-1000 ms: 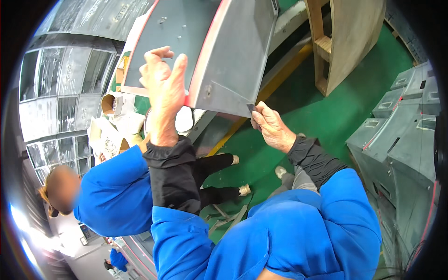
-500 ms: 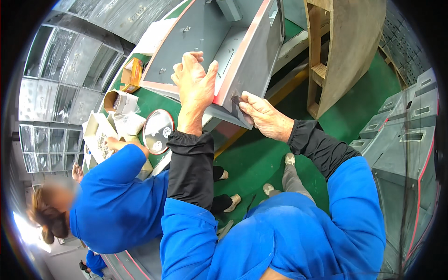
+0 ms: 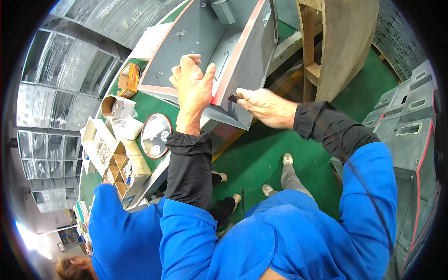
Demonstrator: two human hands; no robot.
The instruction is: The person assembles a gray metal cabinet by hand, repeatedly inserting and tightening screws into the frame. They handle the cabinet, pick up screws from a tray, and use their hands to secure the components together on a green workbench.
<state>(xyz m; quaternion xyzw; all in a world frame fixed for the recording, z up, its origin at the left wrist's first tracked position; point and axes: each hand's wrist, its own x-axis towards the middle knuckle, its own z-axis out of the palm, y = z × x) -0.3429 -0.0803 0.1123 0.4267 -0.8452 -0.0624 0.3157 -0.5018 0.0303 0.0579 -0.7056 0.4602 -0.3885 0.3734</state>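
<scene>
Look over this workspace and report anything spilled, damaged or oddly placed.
Nothing looks clearly spilled or damaged; the small pale pieces lie inside their open white cardboard box. Slightly odd, perhaps: the grey metal cabinet with red edging overhangs the green-topped table, its near corner out over the floor.

The green-topped table [image 3: 148, 103] and its load.
On it we see a red-edged grey metal cabinet [image 3: 252, 60]; to the left lie an orange carton [image 3: 130, 84], a small white carton [image 3: 125, 107], a round red-rimmed disc [image 3: 155, 134], a white box [image 3: 99, 132] of small parts [image 3: 103, 150] and a divided cardboard box [image 3: 138, 181].
</scene>
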